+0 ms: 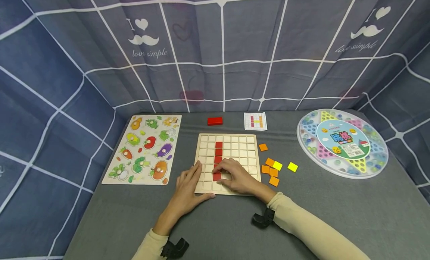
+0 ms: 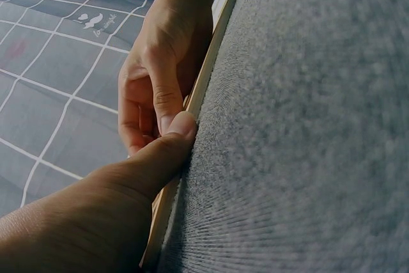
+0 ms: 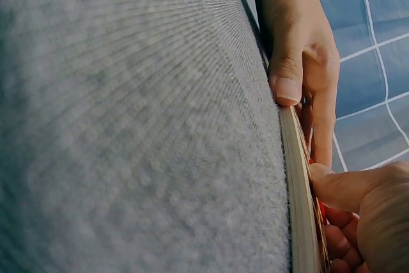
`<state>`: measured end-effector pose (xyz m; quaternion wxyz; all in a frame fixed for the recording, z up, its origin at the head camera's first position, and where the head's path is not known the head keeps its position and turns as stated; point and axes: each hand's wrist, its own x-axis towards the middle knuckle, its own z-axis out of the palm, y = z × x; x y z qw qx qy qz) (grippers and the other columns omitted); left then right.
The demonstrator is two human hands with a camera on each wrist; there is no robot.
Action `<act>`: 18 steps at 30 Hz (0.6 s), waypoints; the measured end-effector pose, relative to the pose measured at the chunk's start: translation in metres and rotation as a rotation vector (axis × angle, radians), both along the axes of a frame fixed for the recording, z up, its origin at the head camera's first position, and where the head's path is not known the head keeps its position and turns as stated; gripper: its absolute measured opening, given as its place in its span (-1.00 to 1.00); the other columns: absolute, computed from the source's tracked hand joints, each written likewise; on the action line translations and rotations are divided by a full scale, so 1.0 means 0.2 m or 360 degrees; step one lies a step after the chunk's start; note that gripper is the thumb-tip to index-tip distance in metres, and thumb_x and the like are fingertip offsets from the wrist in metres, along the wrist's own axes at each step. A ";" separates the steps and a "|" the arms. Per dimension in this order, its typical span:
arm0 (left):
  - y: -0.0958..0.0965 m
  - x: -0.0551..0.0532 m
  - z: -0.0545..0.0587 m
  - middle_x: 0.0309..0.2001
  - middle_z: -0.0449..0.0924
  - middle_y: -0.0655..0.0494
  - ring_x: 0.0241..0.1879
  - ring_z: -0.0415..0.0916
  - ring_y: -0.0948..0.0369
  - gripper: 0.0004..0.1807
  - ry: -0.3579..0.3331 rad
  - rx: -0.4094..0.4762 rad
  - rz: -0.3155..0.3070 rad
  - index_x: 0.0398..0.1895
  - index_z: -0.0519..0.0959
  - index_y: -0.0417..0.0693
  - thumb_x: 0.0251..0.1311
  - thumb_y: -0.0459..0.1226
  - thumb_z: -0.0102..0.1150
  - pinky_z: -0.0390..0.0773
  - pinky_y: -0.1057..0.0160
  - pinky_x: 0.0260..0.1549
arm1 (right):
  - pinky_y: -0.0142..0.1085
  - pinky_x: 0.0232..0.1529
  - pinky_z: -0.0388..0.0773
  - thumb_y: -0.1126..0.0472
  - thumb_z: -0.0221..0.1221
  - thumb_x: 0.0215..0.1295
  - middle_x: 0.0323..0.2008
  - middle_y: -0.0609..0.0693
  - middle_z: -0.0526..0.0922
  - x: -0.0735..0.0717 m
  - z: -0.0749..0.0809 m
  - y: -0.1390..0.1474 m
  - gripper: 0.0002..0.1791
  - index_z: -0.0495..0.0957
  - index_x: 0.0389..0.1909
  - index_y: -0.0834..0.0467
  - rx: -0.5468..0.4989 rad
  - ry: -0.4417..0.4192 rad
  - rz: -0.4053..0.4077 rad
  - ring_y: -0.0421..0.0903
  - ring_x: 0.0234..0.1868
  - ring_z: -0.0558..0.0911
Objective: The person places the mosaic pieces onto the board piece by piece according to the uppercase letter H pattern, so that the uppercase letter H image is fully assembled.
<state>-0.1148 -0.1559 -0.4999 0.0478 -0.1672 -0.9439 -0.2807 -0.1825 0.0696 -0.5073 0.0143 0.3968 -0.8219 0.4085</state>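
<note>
A square wooden grid board (image 1: pixel 239 150) lies on the table in the head view, with a column of red tiles (image 1: pixel 218 145) set in its cells. My left hand (image 1: pixel 188 185) rests along the board's left side, fingers extended and thumb at the front edge. Over the lower end of the red column, my right hand (image 1: pixel 235 175) has its thumb and fingers curled about a red tile (image 1: pixel 217 176). The right wrist view shows a bit of red between that thumb and the fingers. The hand partly covers the tiles there.
Orange tiles (image 1: pixel 274 181) and yellow tiles (image 1: pixel 292 166) lie right of the board. Behind it are a red block or stack (image 1: pixel 215 121) and a pattern card (image 1: pixel 255 121). A vegetable puzzle board (image 1: pixel 141 152) lies left; a round game box (image 1: pixel 342 144) lies right.
</note>
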 end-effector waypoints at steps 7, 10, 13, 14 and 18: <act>0.00 0.00 0.00 0.53 0.10 -0.04 0.21 0.22 -0.05 0.18 -0.0011 -0.0006 0.0007 0.52 0.13 -0.14 -0.12 0.18 0.47 0.18 -0.11 0.16 | -0.22 0.00 0.39 0.20 0.42 0.10 -0.12 -0.16 0.63 0.00 0.00 0.00 -0.65 0.63 -0.07 0.04 0.0002 -0.0004 0.0006 -0.22 -0.11 0.49; 0.00 0.00 0.00 0.53 0.10 -0.03 0.21 0.23 -0.05 0.18 -0.0009 -0.0010 0.0007 0.52 0.13 -0.14 -0.12 0.18 0.47 0.18 -0.11 0.15 | -0.23 0.00 0.39 0.20 0.42 0.10 -0.12 -0.16 0.63 0.00 0.00 0.00 -0.66 0.63 -0.07 0.04 0.0001 -0.0005 0.0005 -0.22 -0.11 0.49; 0.00 0.00 0.00 0.53 0.09 -0.03 0.20 0.23 -0.04 0.18 -0.0010 -0.0007 0.0006 0.52 0.12 -0.13 -0.12 0.18 0.47 0.18 -0.11 0.15 | -0.22 0.01 0.39 0.20 0.41 0.11 -0.12 -0.16 0.63 0.00 0.00 0.00 -0.66 0.63 -0.07 0.04 0.0008 -0.0012 0.0000 -0.22 -0.10 0.49; 0.00 0.00 0.00 0.53 0.09 -0.03 0.20 0.23 -0.04 0.18 -0.0008 -0.0004 0.0004 0.52 0.12 -0.13 -0.12 0.18 0.47 0.18 -0.11 0.16 | -0.21 0.01 0.39 0.20 0.41 0.11 -0.12 -0.16 0.63 0.00 0.01 0.00 -0.67 0.63 -0.07 0.04 0.0011 -0.0010 -0.0001 -0.21 -0.10 0.49; 0.00 0.00 0.00 0.53 0.09 -0.03 0.21 0.23 -0.04 0.18 -0.0011 0.0012 -0.0001 0.52 0.11 -0.12 -0.12 0.17 0.47 0.16 -0.12 0.18 | -0.20 0.04 0.38 0.18 0.40 0.14 -0.10 -0.16 0.62 0.01 0.01 0.01 -0.67 0.62 -0.06 0.04 0.0041 -0.0010 0.0008 -0.21 -0.07 0.49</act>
